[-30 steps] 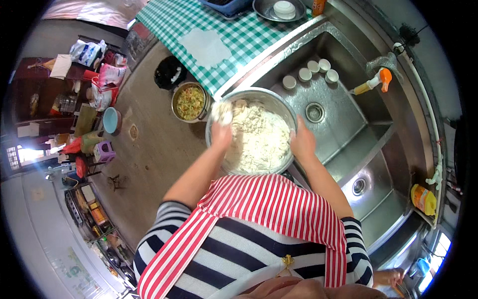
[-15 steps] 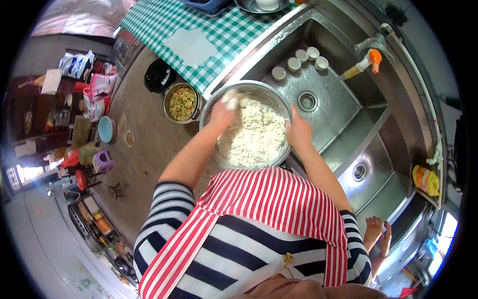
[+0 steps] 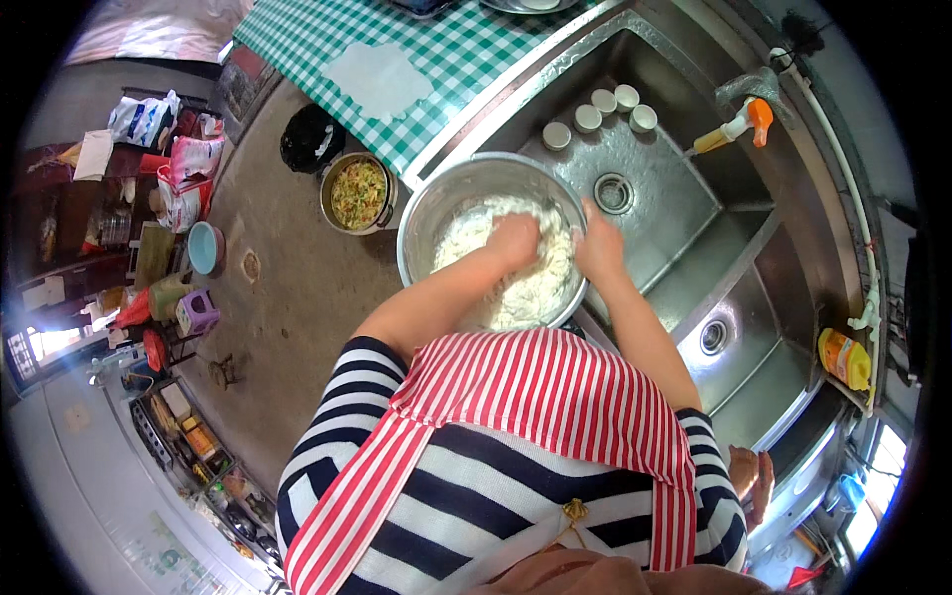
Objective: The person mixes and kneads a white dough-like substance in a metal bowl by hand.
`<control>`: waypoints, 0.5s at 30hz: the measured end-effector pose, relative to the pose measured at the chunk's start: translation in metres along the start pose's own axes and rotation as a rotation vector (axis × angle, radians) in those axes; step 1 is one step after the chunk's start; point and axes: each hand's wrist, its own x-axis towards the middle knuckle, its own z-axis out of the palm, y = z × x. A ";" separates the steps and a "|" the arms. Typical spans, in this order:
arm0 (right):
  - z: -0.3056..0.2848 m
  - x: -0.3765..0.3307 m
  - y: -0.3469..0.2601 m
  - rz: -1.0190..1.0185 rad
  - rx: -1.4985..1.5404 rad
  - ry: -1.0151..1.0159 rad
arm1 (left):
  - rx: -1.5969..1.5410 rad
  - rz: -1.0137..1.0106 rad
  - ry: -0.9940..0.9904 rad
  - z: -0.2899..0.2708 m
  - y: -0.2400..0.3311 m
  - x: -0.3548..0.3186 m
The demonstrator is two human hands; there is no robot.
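Note:
A wide metal bowl (image 3: pixel 415 223) stands in front of my body, by the sink's near left edge. Shaggy, pale, floury dough (image 3: pixel 531 296) fills its bottom. My left hand (image 3: pixel 516 241) is closed and pressed down into the dough, its fingertips hidden. At the bowl's right side my right hand (image 3: pixel 601 246) grips the rim, with the fingers wrapped over the edge.
Beyond the bowl lies a green checked tablecloth (image 3: pixel 446 69) with a white patch of flour. To the left sits a pot of chopped vegetables (image 3: pixel 358 195). Several small white cups (image 3: pixel 588 119) rest in the steel sink (image 3: pixel 659 188). Another person's hand (image 3: pixel 751 478) shows at lower right.
My left hand has moved from the bowl's left side rightward into the middle of the dough and now presses down. My right hand stays on the rim.

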 end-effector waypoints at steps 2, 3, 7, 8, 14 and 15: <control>-0.005 -0.004 -0.002 0.050 -0.005 -0.032 | 0.010 0.277 -0.021 0.001 -0.018 -0.018; -0.006 -0.004 -0.002 0.075 -0.007 -0.048 | -0.007 0.384 -0.091 -0.002 -0.028 -0.029; -0.001 -0.003 0.005 0.123 0.039 -0.045 | 0.394 0.644 -0.356 -0.047 -0.019 -0.085; -0.005 -0.002 0.001 0.126 0.041 -0.054 | 0.422 0.709 -0.324 -0.029 -0.020 -0.083; -0.022 0.006 -0.010 0.138 -0.004 -0.076 | 0.432 0.573 -0.047 0.004 0.011 -0.012; -0.027 0.008 -0.011 0.150 0.013 -0.081 | 0.326 0.470 -0.065 -0.003 0.011 0.005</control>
